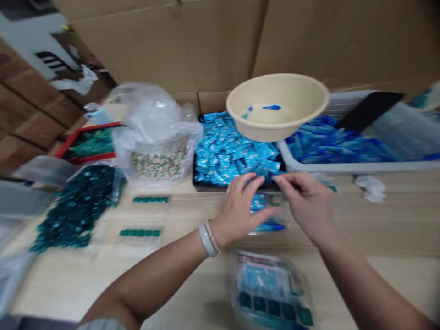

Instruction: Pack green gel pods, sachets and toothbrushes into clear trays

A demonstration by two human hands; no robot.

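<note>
My left hand [242, 206] is open with its fingers spread, over the front edge of a black tray [209, 187] heaped with small blue sachets [230, 149]. At the tray's front right corner, my right hand [309, 201] pinches thumb and finger at a blue sachet [270, 178], blurred by motion. Below and between both hands lies a clear pack [254, 232] holding a blue sachet and a blue pen-like piece [271, 227]. Nearer to me is a filled clear pack [264, 284] with a row of dark green squares; its outline is smeared.
A cream basin [278, 128] overhangs the tray's back. On the right stands a grey bin [343, 167] of blue pieces. To the left are a plastic bag [151, 114] of small pellets, a dark green pile [79, 206], two green strips [150, 200] and a red-edged tray [85, 158].
</note>
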